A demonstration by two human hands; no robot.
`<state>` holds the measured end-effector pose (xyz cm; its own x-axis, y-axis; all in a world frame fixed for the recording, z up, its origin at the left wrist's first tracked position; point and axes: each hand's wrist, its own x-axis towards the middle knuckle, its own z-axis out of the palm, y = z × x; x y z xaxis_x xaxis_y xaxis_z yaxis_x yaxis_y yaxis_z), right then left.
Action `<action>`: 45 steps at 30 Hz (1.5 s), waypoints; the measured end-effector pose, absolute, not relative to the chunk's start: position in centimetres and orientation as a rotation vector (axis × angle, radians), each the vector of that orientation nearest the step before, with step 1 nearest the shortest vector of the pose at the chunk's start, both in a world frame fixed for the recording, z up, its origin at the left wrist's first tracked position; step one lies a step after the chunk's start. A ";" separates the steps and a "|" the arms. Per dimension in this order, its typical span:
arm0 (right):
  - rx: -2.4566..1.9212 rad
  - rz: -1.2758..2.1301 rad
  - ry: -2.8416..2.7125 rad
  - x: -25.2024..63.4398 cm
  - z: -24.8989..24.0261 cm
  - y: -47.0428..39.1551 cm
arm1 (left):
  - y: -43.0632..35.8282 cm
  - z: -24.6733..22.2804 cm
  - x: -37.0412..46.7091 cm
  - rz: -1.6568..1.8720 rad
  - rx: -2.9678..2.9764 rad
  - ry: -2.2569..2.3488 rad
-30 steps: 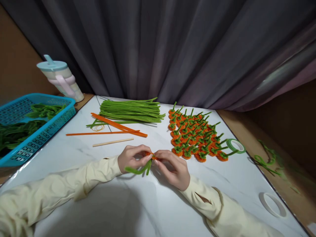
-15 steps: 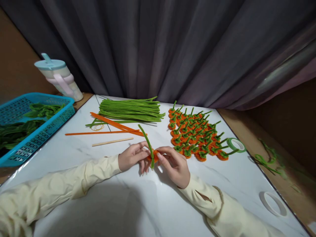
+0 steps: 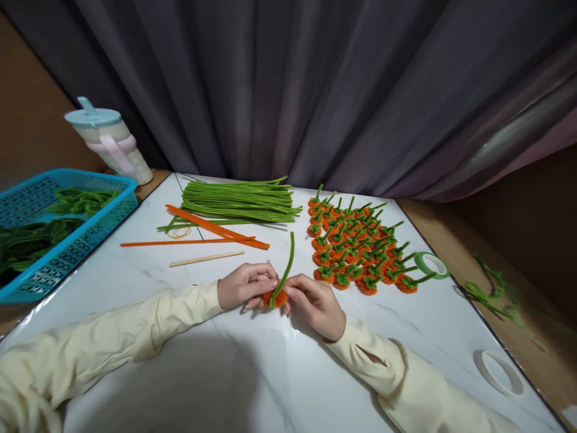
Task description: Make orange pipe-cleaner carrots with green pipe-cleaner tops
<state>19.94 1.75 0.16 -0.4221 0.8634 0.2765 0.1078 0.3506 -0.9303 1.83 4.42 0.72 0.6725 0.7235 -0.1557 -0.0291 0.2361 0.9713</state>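
Between both hands is a small orange pipe-cleaner piece (image 3: 276,299), with a green pipe cleaner (image 3: 289,260) rising from it and curving up to the right. My left hand (image 3: 247,285) is closed on its left side, fingertips near the base of the green stem. From the right, my right hand (image 3: 315,304) pinches the piece between thumb and fingers. Beyond them to the right stand rows of finished-looking orange pipe-cleaner pieces (image 3: 323,257) with green tops and stems. A wooden stick (image 3: 207,259) and orange pipe cleaners (image 3: 216,230) lie beyond my left hand.
Green pipe cleaners (image 3: 238,200) lie bundled at the table's back. A blue basket (image 3: 128,201) with green pieces stands left, near a lidded tumbler (image 3: 110,141). Green tape (image 3: 420,265) and a white ring-shaped roll (image 3: 484,367) are on the right. Yellowish bands (image 3: 180,233) lie by the orange strips.
The orange piece has turned and dropped slightly; its green stem leaned up to the left and now leans up to the right. Both hands still hold it.
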 end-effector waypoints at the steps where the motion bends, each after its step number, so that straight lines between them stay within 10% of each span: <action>1: -0.857 1.147 -1.805 20.0 0.2 1.8 | 4.4 0.7 1.8 0.565 1.242 0.684; 11: -0.823 1.267 -1.890 20.0 -0.1 2.0 | 4.1 0.5 1.7 0.535 1.356 0.715; 24: -1.049 0.628 -1.897 20.2 -0.3 1.5 | 5.2 0.9 2.0 0.590 0.930 0.647; 45: -0.840 1.662 -1.335 19.9 0.0 2.9 | 5.1 0.7 1.6 0.581 1.056 0.653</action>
